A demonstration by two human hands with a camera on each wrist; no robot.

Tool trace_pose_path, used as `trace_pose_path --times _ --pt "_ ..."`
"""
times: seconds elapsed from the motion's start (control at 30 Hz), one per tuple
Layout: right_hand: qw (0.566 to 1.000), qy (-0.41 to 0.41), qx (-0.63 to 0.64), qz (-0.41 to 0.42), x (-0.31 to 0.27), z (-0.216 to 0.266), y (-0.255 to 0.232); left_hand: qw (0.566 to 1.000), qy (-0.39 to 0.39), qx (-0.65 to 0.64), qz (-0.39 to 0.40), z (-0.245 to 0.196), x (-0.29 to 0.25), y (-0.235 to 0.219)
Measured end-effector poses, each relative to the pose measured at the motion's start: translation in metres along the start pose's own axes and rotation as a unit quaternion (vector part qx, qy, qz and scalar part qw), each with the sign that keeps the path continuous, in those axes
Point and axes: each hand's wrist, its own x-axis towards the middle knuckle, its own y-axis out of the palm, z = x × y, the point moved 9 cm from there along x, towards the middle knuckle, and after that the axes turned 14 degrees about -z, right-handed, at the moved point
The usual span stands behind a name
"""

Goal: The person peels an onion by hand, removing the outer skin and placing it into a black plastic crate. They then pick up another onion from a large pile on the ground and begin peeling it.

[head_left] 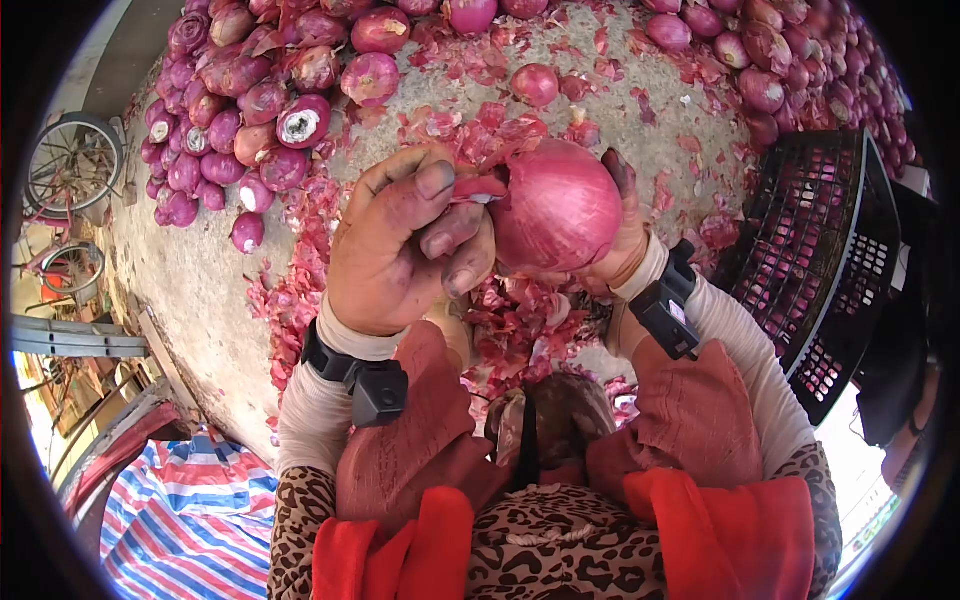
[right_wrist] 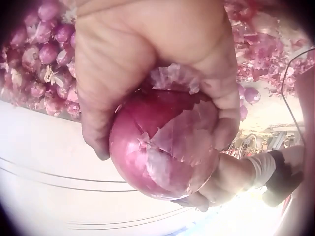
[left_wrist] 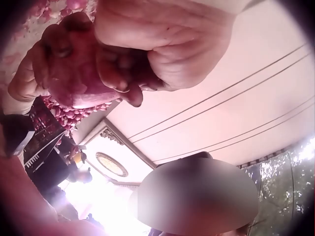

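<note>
A large red onion (head_left: 560,205) is held up over the ground by my right hand (head_left: 630,238). In the right wrist view, that hand's fingers (right_wrist: 227,120) and thumb curl round the onion, whose papery skin (right_wrist: 184,140) is torn in patches. My left hand (head_left: 385,250) is at the onion's left side, its fingers bent. Between thumb and fingers it pinches a strip of red onion skin (head_left: 480,188). In the left wrist view the left hand (left_wrist: 184,46) covers part of the onion.
Onions are heaped at back left (head_left: 235,110) and back right (head_left: 770,60). Loose skins (head_left: 520,330) litter the concrete ground below the hands. A black plastic crate (head_left: 850,270) leans at right. Striped sheeting (head_left: 190,510) lies at lower left, with a bicycle wheel (head_left: 75,165) farther back.
</note>
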Motion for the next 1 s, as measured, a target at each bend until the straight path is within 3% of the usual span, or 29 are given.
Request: trace_pose_path --times 0.03,0.1,0.23,0.3,0.33,0.37,0.4,0.43,0.47,0.5,0.57,0.6,0.63,0.67,0.7,0.77,0.93,1.0 --pt "1.000 0.000 0.001 0.000 0.004 -0.002 -0.006 0.998 -0.024 -0.051 0.040 0.002 0.001 0.006" --pt "0.957 0.181 0.165 0.158 0.001 -0.024 0.010 0.990 -0.048 -0.101 0.080 0.004 0.001 0.016" --pt "0.944 0.187 0.203 0.181 0.010 -0.024 0.008 0.979 -0.019 -0.147 0.139 -0.003 -0.001 0.027" --pt "0.992 0.063 0.096 0.053 0.007 0.002 0.013 0.983 0.026 -0.157 0.093 -0.005 0.011 0.004" --pt "0.989 0.062 0.113 0.078 0.005 0.006 0.015 0.973 0.010 -0.163 0.161 -0.006 0.013 0.007" --pt "0.989 0.059 0.112 0.078 0.004 0.011 0.013 0.973 0.009 -0.163 0.164 -0.004 0.016 -0.001" --pt "0.997 -0.015 0.079 0.022 0.006 0.026 0.000 0.998 0.020 0.049 0.030 0.011 0.028 -0.030" --pt "0.995 -0.086 0.044 -0.035 0.006 0.040 -0.012 0.960 0.030 0.258 -0.107 0.018 0.034 -0.064" --pt "0.991 -0.124 0.038 -0.039 -0.002 0.047 -0.008 0.918 0.067 0.382 -0.084 0.023 0.037 -0.067" --pt "0.991 -0.121 0.036 -0.038 -0.004 0.048 0.000 0.918 0.068 0.381 -0.086 0.028 0.038 -0.072" --pt "0.950 -0.259 -0.151 -0.086 -0.012 0.066 0.014 0.928 0.074 0.361 -0.049 0.040 0.040 -0.064" --pt "0.950 -0.258 -0.152 -0.086 -0.010 0.064 0.019 0.929 0.075 0.360 -0.050 0.041 0.039 -0.061" --pt "0.906 -0.322 -0.260 -0.091 -0.011 0.067 0.029 0.983 -0.009 0.183 0.009 0.051 0.035 -0.048" --pt "0.845 -0.380 -0.363 -0.094 -0.014 0.070 0.039 0.993 -0.091 -0.003 0.068 0.056 0.029 -0.032" --pt "0.846 -0.379 -0.363 -0.093 -0.012 0.069 0.041 0.994 -0.090 -0.003 0.067 0.056 0.030 -0.027" --pt "0.695 -0.481 -0.530 -0.069 -0.022 0.068 0.062 0.999 -0.033 0.005 0.003 0.048 0.036 -0.029" --pt "0.715 -0.447 -0.535 -0.054 -0.020 0.065 0.068 1.000 -0.008 0.017 0.001 0.039 0.032 -0.026" --pt "0.775 -0.420 -0.468 -0.058 -0.017 0.067 0.061 1.000 -0.013 0.028 -0.005 0.040 0.032 -0.026"
